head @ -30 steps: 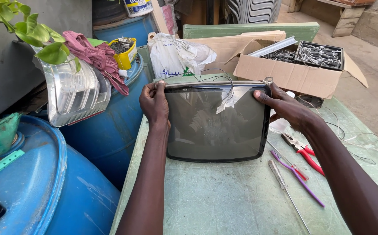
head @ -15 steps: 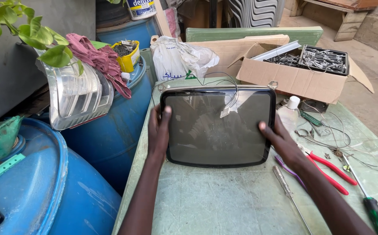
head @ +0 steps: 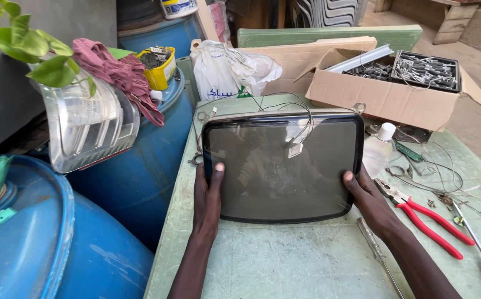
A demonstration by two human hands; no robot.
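Glass TV tube [head: 282, 166] lies face-up mid-table, back edge near the cardboard box [head: 384, 97]. Both hands slid from top corners down to lower sides; left hand [head: 207, 199] and right hand [head: 370, 199] clamp it, so it's being shifted/squared. Room: bare table [head: 284, 260] at front edge; pliers [head: 425, 216] + screwdriver [head: 376, 249] crowd right side.

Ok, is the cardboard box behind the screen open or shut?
Open: the cardboard box has its flaps spread outward, and a tray of metal parts shows inside.
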